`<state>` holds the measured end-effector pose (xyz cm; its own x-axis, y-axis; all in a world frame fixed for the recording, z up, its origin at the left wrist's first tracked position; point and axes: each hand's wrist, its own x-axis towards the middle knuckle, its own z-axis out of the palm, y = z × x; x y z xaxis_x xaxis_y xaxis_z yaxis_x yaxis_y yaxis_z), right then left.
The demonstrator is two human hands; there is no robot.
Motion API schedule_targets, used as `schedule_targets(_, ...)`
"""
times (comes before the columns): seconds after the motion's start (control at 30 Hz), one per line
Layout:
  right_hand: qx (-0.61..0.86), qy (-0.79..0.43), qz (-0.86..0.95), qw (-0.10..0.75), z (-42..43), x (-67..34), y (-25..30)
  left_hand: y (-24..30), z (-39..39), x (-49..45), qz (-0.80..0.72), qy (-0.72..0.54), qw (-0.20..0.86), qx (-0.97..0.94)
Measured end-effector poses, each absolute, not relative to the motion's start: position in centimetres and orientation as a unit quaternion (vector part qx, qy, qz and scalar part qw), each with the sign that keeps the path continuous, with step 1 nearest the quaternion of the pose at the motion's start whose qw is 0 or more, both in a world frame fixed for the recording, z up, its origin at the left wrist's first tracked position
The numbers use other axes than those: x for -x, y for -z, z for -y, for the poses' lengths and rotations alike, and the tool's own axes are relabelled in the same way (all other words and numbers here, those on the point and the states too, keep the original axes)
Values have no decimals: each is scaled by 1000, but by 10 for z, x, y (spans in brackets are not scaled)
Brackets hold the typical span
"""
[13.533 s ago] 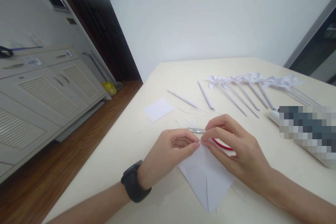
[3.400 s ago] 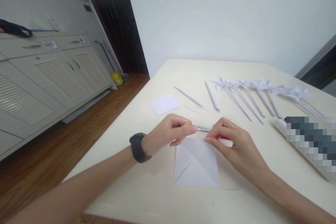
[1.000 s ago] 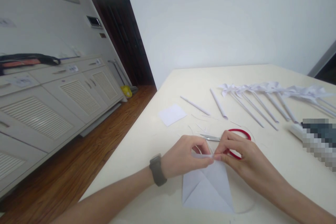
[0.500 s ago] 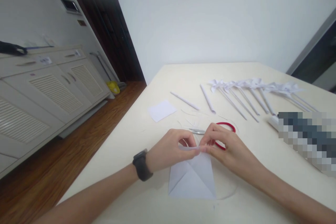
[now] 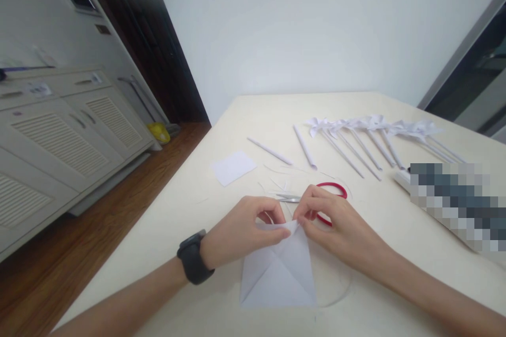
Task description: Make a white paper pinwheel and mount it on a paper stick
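Note:
A white square sheet of paper [image 5: 279, 276] with diagonal creases lies in front of me, its far edge raised off the table. My left hand [image 5: 253, 229], with a black watch on the wrist, pinches that edge between thumb and fingers. At the far right corner of the sheet, my right hand [image 5: 330, 218] grips the paper with thumb and fingertips. Just beyond my hands lie red-handled scissors [image 5: 333, 185], partly hidden by my right hand, blades pointing left. Thin paper strips [image 5: 282, 185] are scattered around the blades.
Several white paper pinwheels [image 5: 373, 125] on rolled sticks lie in a row at the back right. Two loose paper rolls [image 5: 304, 147] and a small white sheet [image 5: 234, 167] lie farther left. A pixelated object [image 5: 454, 210] sits at the right on the white table [image 5: 190, 274].
The sheet's far edge, seen nearly edge-on before, now tilts so its face shows. My hands keep their pinch with slightly shifted fingers. The whole view has shifted slightly.

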<state>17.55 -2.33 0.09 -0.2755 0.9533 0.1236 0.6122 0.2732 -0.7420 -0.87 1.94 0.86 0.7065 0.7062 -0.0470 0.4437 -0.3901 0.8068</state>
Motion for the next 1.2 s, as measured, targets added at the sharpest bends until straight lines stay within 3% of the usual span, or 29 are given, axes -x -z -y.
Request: schedule_targets(1.2, 517, -262, 761, 291, 29, -171, -2, -2, -12, 14, -351, -221, 467, -781)
